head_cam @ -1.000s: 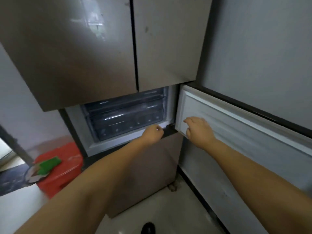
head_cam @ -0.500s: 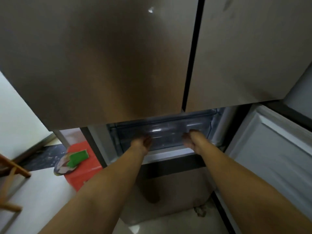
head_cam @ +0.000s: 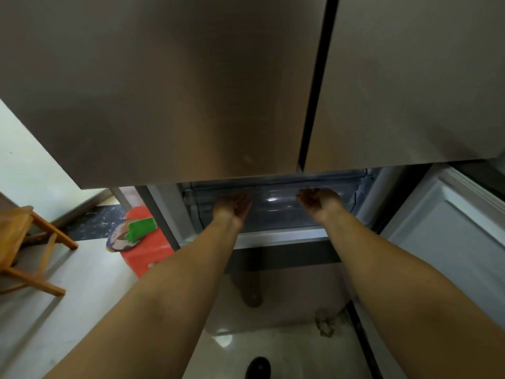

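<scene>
Pale floor tiles (head_cam: 82, 296) spread beneath a steel-fronted fridge (head_cam: 177, 91), its lower door (head_cam: 451, 228) swung open at the right of the frame. The clear drawer (head_cam: 273, 212) sits in the open compartment at centre. The left hand (head_cam: 232, 207) and right hand (head_cam: 318, 201) meet the drawer's front palm-up, well apart, fingers curled onto its lip, tips lost in shadow. A red stool (head_cam: 147, 255) stands at left.

floor (head_cam: 68, 310): pale shiny tile, dark speckled strip over by the wall | fridge (head_cam: 191, 91) stands on it | wooden stool (head_cam: 24, 242) at left | red plastic stool (head_cam: 147, 255) just beside the fridge's left side | grubby crumpled scrap (head_cam: 326, 322) lying near the fridge's base, right | dark shoe (head_cam: 258, 367) at bottom edge
</scene>
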Demonstrator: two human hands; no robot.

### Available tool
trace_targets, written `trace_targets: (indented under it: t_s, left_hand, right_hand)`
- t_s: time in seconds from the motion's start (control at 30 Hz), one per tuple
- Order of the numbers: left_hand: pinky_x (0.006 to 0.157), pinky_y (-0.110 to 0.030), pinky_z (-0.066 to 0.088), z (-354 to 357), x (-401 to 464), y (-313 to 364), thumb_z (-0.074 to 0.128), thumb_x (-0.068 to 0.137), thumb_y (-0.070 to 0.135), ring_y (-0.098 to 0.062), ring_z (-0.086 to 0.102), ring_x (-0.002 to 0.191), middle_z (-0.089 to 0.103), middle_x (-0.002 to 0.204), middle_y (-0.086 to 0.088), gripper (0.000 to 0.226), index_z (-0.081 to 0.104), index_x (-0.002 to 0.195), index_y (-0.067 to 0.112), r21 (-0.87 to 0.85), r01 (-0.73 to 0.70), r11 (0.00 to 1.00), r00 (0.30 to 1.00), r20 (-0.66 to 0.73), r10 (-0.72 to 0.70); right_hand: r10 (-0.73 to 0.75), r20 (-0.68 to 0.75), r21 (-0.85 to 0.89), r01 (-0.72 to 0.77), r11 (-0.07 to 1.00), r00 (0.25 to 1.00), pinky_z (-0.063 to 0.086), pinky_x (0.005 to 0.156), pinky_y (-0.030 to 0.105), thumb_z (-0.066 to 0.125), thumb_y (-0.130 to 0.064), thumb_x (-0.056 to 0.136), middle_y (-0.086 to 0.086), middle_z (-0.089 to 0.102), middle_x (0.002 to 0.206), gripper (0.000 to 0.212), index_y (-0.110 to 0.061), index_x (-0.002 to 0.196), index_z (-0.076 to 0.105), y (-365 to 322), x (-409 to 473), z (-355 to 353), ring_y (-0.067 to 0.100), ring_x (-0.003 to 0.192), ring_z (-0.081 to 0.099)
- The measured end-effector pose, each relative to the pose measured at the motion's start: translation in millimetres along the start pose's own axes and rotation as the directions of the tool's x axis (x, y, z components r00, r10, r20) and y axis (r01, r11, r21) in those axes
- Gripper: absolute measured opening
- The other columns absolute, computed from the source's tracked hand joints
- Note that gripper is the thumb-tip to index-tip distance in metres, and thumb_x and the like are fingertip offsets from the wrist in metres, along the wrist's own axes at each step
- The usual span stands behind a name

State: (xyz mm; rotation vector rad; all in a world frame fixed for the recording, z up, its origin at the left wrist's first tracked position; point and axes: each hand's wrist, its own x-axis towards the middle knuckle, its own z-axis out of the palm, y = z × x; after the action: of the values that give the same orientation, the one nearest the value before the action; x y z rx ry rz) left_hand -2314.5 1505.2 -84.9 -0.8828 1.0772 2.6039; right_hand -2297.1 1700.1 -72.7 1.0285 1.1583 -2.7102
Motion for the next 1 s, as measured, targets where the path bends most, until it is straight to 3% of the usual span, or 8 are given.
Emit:
trace_targets:
  t_s: [0.1,0.2,0.27,0.37,0.47,0.53,0.93,1.0]
  left_hand:
    - [0.110,-0.047,0.038,-8.0,-12.2,-7.6,0.021,0.096,-0.007,-0.030,0.059,0.081,0.057,0.087,-0.018,0.036,0.052,0.080,0.001,-0.052,0.009,0.999,1.000,0.004,-0.009]
    - [0.103,-0.042,0.045,-23.8,-35.0,-20.5,0.021,0.094,-0.008,-0.024,0.056,0.073,0.053,0.078,-0.014,0.035,0.049,0.076,0.003,-0.020,0.002,1.000,0.999,-0.043,-0.003]
    - [0.098,-0.038,0.048,-33.6,-59.2,-29.3,0.023,0.094,-0.008,-0.021,0.057,0.073,0.054,0.078,-0.013,0.033,0.049,0.079,0.004,0.003,-0.009,1.000,1.000,-0.024,0.009]
    - [0.100,-0.039,0.046,-46.4,-99.5,-43.7,0.028,0.096,-0.006,-0.020,0.055,0.072,0.052,0.075,-0.013,0.030,0.048,0.076,0.004,0.005,-0.011,1.000,1.000,-0.021,0.011]
    - [0.101,-0.039,0.046,-64.1,-133.3,-57.5,0.031,0.097,-0.004,-0.020,0.056,0.074,0.053,0.077,-0.013,0.027,0.049,0.078,0.002,0.028,-0.009,1.000,0.999,-0.042,0.011]
    - [0.101,-0.039,0.047,-75.9,-150.8,-68.6,0.031,0.097,-0.003,-0.021,0.057,0.075,0.054,0.079,-0.014,0.027,0.050,0.078,0.001,0.042,0.006,0.999,0.998,-0.067,-0.003]
    - [0.097,-0.039,0.050,-115.4,-213.1,-102.7,0.028,0.095,-0.007,-0.021,0.056,0.070,0.054,0.076,-0.016,0.032,0.051,0.075,-0.001,0.026,0.016,1.000,0.991,-0.134,-0.012]
    - [0.096,-0.037,0.049,-114.2,-213.9,-101.2,0.028,0.095,-0.007,-0.021,0.055,0.068,0.053,0.075,-0.016,0.032,0.051,0.074,-0.001,0.031,0.015,0.999,0.989,-0.146,-0.011]
  right_hand:
    - [0.028,-0.006,0.025,-0.028,0.999,1.000,0.041,0.108,0.044,0.029,0.002,0.101,0.021,0.060,0.094,0.026,0.000,0.087,0.051,2.1,-13.1,-10.5,0.027,0.084,0.060]
    - [0.023,-0.018,-0.033,-0.023,0.999,1.000,0.044,0.102,0.042,0.028,0.004,0.101,0.025,0.054,0.124,0.027,0.005,0.109,0.053,10.0,-32.9,-25.2,0.031,0.112,0.058]
    - [0.026,-0.042,-0.070,-0.029,0.997,0.999,0.045,0.101,0.041,0.026,0.009,0.098,0.024,0.049,0.135,0.028,0.005,0.098,0.054,15.5,-51.2,-35.0,0.032,0.127,0.049]
    - [0.043,-0.055,-0.099,-0.048,0.994,0.998,0.044,0.102,0.044,0.022,0.012,0.096,0.026,0.051,0.130,0.032,0.002,0.081,0.049,24.2,-79.5,-54.0,0.034,0.129,0.048]
    - [0.047,-0.069,-0.154,-0.057,0.986,0.997,0.043,0.103,0.046,0.022,0.014,0.095,0.023,0.053,0.095,0.033,0.002,0.079,0.048,33.5,-112.5,-74.3,0.033,0.128,0.048]
    - [0.058,-0.082,-0.193,-0.073,0.979,0.995,0.042,0.106,0.045,0.023,0.014,0.095,0.022,0.051,0.089,0.032,0.003,0.080,0.049,38.5,-132.5,-88.5,0.033,0.126,0.050]
    - [0.110,-0.089,-0.163,-0.123,0.979,0.990,0.042,0.107,0.046,0.027,0.014,0.094,0.023,0.055,0.098,0.027,0.006,0.083,0.050,63.7,-205.6,-139.5,0.033,0.126,0.051]
    - [0.114,-0.091,-0.150,-0.127,0.980,0.989,0.042,0.107,0.045,0.025,0.014,0.093,0.026,0.056,0.119,0.028,0.007,0.084,0.050,63.6,-204.7,-137.7,0.033,0.126,0.051]
